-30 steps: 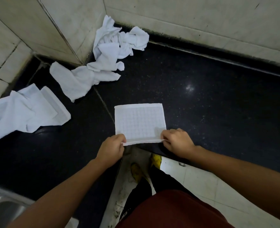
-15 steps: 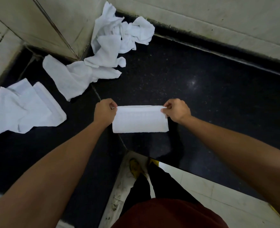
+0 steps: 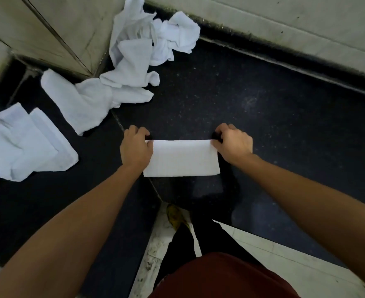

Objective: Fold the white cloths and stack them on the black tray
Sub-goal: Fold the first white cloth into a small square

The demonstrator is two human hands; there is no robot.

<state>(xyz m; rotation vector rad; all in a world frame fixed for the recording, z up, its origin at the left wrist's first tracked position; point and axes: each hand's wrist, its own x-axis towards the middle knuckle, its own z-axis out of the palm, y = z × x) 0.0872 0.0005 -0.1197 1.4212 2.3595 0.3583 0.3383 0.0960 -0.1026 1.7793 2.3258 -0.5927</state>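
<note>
A white cloth (image 3: 181, 158), folded into a narrow rectangle, lies on the black counter (image 3: 263, 117) in front of me. My left hand (image 3: 135, 148) pinches its far left corner. At the far right corner my right hand (image 3: 234, 145) pinches the cloth too. A crumpled heap of white cloths (image 3: 147, 46) sits in the wall corner, with one more loose cloth (image 3: 87, 102) spread just below it. Two partly folded white cloths (image 3: 24, 145) lie at the left. No black tray shows in this view.
Tiled walls (image 3: 284, 20) close the counter at the back and left. The counter's near edge meets a pale tiled floor (image 3: 284, 254), where a shoe and dark trouser leg (image 3: 183, 233) stand.
Both hands lifted the cloth's near edge and carried it over to the far edge, halving the square into a narrow rectangle. Since half a second ago the hands have pressed the fold down.
</note>
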